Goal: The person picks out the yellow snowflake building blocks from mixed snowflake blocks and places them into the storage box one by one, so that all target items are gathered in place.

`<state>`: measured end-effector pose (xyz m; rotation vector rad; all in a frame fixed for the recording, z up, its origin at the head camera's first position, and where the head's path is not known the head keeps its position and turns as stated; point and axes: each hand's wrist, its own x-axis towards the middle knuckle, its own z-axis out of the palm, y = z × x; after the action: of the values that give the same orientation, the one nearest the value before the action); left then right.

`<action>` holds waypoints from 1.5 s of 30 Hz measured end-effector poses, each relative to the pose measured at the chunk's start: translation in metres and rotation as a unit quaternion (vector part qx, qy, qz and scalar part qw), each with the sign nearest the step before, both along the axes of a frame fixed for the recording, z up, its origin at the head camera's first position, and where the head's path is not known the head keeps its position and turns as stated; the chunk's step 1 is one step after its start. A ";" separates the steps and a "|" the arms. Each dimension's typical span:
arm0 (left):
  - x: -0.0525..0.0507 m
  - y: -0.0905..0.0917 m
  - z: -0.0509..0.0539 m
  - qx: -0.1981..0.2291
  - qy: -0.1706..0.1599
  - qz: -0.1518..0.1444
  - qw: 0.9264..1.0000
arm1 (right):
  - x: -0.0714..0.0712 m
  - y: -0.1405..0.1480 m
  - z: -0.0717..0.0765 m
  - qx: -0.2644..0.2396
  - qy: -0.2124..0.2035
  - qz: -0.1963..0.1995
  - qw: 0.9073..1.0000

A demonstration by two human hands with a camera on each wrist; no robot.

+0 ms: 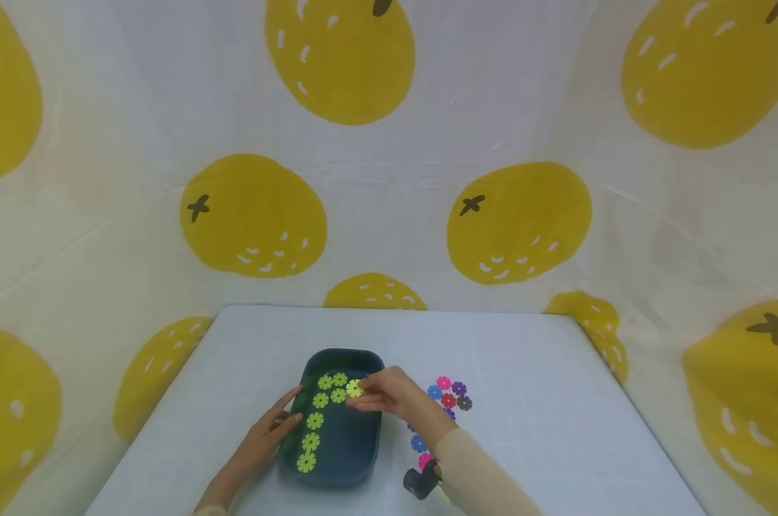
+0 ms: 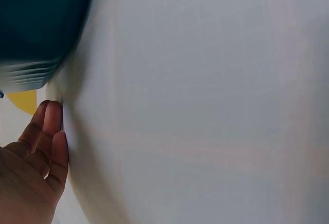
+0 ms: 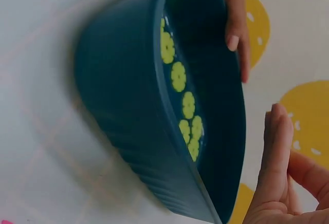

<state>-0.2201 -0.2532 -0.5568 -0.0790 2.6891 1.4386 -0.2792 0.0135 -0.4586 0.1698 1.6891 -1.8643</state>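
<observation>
A dark blue-green plastic basin [image 1: 344, 448] stands on the table, with several yellow-green flower-shaped discs [image 1: 314, 421] laid on its bottom, along the left side and towards the back. My right hand [image 1: 389, 393] is over the basin's right part and pinches a yellow flower-shaped disc [image 1: 354, 388] between thumb and fingertips. That disc is hidden in the right wrist view. My left hand [image 1: 268, 430] rests against the basin's left rim, its fingers fairly straight. In the left wrist view several fingers [image 2: 59, 154] of it lie beside the basin's outer wall.
Right of the basin lie several loose discs in pink, blue, purple, red and dark grey, such as the red disc [image 1: 448, 400]. A black device [image 1: 421, 481] is at my right wrist. A white cloth with yellow fruit prints [image 1: 253, 215] hangs behind the table [image 1: 524, 401].
</observation>
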 end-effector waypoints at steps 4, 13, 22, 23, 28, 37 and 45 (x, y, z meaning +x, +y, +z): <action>-0.002 -0.001 0.000 0.001 0.005 -0.001 1.000 | -0.011 -0.013 -0.001 0.001 -0.006 0.017 1.000; -0.001 -0.001 -0.001 0.005 0.002 0.003 1.000 | -0.026 -0.029 -0.004 0.010 -0.010 0.057 0.998; -0.003 0.001 -0.003 0.015 0.003 0.010 1.000 | -0.037 -0.029 -0.012 0.082 -0.004 0.090 0.992; -0.003 0.001 -0.003 0.015 0.002 0.011 1.000 | -0.037 -0.029 -0.013 0.091 -0.003 0.093 0.991; -0.002 -0.001 -0.005 0.014 -0.002 0.010 1.000 | -0.038 -0.033 -0.015 0.120 -0.002 0.115 0.986; 0.000 0.000 -0.003 0.016 0.006 0.001 1.000 | -0.032 -0.051 -0.028 0.181 0.018 0.107 0.977; 0.001 0.000 0.002 0.016 0.016 -0.011 1.000 | -0.034 -0.056 -0.032 0.248 -0.052 0.111 0.961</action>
<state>-0.2188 -0.2534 -0.5550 -0.0246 2.6823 1.4892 -0.3128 -0.0427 -0.4908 0.2623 1.9819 -1.2233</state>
